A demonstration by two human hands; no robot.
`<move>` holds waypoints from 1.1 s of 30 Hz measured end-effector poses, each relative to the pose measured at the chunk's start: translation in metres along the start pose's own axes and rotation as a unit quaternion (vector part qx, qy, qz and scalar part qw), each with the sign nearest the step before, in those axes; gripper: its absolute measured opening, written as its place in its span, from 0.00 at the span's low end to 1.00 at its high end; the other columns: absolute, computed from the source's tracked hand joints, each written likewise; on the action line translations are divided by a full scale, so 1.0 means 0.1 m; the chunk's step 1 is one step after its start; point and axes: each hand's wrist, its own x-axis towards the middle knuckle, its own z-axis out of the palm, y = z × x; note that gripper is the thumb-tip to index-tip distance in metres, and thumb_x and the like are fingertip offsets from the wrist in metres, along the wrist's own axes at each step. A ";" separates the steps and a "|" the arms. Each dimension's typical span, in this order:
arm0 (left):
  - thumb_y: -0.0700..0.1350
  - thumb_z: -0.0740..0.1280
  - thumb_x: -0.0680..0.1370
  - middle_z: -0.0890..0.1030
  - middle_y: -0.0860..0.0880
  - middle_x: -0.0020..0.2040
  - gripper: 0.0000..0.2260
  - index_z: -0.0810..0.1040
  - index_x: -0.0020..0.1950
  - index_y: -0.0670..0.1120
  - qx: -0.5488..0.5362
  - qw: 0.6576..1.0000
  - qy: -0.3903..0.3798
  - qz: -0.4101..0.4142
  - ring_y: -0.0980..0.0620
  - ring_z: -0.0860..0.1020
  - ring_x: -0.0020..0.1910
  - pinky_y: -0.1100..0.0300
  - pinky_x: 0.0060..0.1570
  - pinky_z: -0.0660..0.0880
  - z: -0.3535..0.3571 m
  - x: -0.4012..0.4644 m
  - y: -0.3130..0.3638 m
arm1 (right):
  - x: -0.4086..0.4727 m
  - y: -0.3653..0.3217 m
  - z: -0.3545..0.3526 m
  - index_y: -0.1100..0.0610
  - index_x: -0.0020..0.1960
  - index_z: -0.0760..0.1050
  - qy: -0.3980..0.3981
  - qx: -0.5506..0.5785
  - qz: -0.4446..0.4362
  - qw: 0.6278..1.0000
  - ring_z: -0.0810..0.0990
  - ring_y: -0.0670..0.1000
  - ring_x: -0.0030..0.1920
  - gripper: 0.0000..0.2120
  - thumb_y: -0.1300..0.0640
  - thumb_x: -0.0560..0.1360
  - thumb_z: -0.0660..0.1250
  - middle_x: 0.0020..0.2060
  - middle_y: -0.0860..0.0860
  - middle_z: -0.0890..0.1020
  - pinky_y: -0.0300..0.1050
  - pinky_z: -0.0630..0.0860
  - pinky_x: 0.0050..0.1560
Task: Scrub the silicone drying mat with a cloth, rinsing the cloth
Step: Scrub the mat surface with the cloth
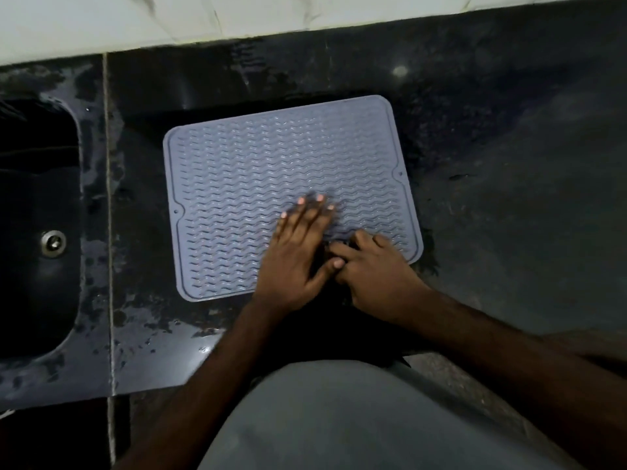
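A grey-blue silicone drying mat (258, 184) with wavy ridges lies flat on the dark countertop. My left hand (298, 252) presses flat on the mat's near middle, fingers spread and slightly blurred. My right hand (369, 269) rests on the mat's near right corner, fingers curled over a small dark cloth (341, 246). Only a bit of the cloth shows between the fingers. The two hands touch at the thumbs.
A dark sink (37, 212) with a metal drain (53, 244) sits at the left. The countertop (492, 137) is wet in patches around the mat and beside the sink. A white tiled wall (169, 18) runs along the back. My grey clothing fills the bottom.
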 end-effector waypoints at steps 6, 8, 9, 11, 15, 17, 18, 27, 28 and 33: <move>0.66 0.46 0.82 0.52 0.49 0.84 0.35 0.53 0.83 0.48 0.088 0.995 -0.042 -0.005 0.48 0.49 0.83 0.41 0.78 0.53 0.15 0.02 -0.05 | -0.10 0.09 0.02 0.46 0.51 0.83 -0.004 0.008 0.018 1.000 0.71 0.55 0.55 0.11 0.53 0.69 0.70 0.57 0.44 0.76 0.52 0.70 0.50; 0.68 0.48 0.81 0.51 0.50 0.84 0.35 0.52 0.84 0.50 0.114 0.993 -0.043 -0.003 0.47 0.48 0.83 0.41 0.78 0.53 0.17 0.03 -0.04 | -0.17 0.16 0.01 0.45 0.53 0.83 -0.012 -0.002 0.029 1.000 0.71 0.55 0.55 0.13 0.53 0.68 0.71 0.58 0.44 0.76 0.51 0.70 0.50; 0.69 0.49 0.81 0.51 0.49 0.84 0.36 0.52 0.83 0.51 0.125 0.991 -0.042 0.001 0.47 0.48 0.83 0.40 0.78 0.53 0.18 0.03 -0.04 | -0.22 0.22 0.00 0.44 0.54 0.82 -0.017 -0.002 0.035 0.999 0.72 0.55 0.55 0.15 0.53 0.68 0.72 0.59 0.44 0.76 0.51 0.71 0.51; 0.71 0.54 0.79 0.51 0.49 0.84 0.38 0.53 0.83 0.53 0.147 0.988 -0.037 0.010 0.46 0.48 0.83 0.41 0.78 0.53 0.21 0.02 -0.04 | -0.33 0.35 -0.01 0.42 0.57 0.81 -0.027 -0.005 0.049 0.998 0.73 0.56 0.56 0.18 0.53 0.68 0.72 0.61 0.44 0.76 0.50 0.71 0.50; 0.73 0.57 0.77 0.50 0.50 0.84 0.39 0.53 0.83 0.56 0.153 0.988 -0.028 0.017 0.46 0.49 0.83 0.41 0.79 0.52 0.24 0.02 -0.07 | -0.48 0.56 -0.05 0.40 0.60 0.79 -0.049 -0.027 0.072 0.996 0.73 0.56 0.57 0.22 0.51 0.67 0.72 0.64 0.43 0.74 0.50 0.70 0.50; 0.73 0.58 0.76 0.50 0.50 0.84 0.40 0.54 0.83 0.57 0.153 0.988 -0.025 0.020 0.45 0.49 0.83 0.41 0.78 0.53 0.25 0.02 -0.08 | -0.55 0.64 -0.07 0.40 0.60 0.79 -0.045 -0.031 0.084 0.995 0.73 0.56 0.55 0.21 0.54 0.68 0.71 0.64 0.43 0.74 0.50 0.70 0.49; 0.74 0.58 0.76 0.50 0.50 0.84 0.40 0.54 0.83 0.57 0.154 0.988 -0.024 0.020 0.45 0.49 0.83 0.41 0.78 0.53 0.26 0.02 -0.09 | -0.58 0.67 -0.08 0.39 0.59 0.80 -0.043 -0.031 0.092 0.994 0.73 0.56 0.54 0.21 0.55 0.69 0.69 0.65 0.43 0.74 0.50 0.70 0.49; 0.74 0.57 0.76 0.49 0.52 0.84 0.40 0.52 0.83 0.57 0.164 0.986 -0.032 0.006 0.46 0.48 0.83 0.41 0.79 0.52 0.27 0.02 -0.10 | -0.71 0.63 -0.14 0.42 0.60 0.81 -0.028 -0.005 0.201 0.979 0.71 0.59 0.52 0.19 0.56 0.71 0.66 0.59 0.47 0.76 0.51 0.73 0.48; 0.74 0.56 0.76 0.49 0.52 0.84 0.40 0.52 0.83 0.58 0.164 0.986 -0.032 0.005 0.46 0.48 0.83 0.41 0.79 0.52 0.26 0.02 -0.09 | -0.71 0.59 -0.14 0.42 0.61 0.80 -0.037 -0.001 0.221 0.974 0.70 0.59 0.53 0.19 0.56 0.72 0.65 0.59 0.47 0.75 0.51 0.73 0.49; 0.73 0.56 0.77 0.50 0.52 0.84 0.38 0.53 0.83 0.58 0.140 0.990 -0.032 0.001 0.47 0.48 0.83 0.41 0.79 0.51 0.22 0.02 -0.04 | -0.73 0.53 -0.14 0.45 0.62 0.79 -0.036 0.068 0.315 0.946 0.71 0.58 0.56 0.19 0.56 0.75 0.60 0.57 0.51 0.76 0.50 0.72 0.52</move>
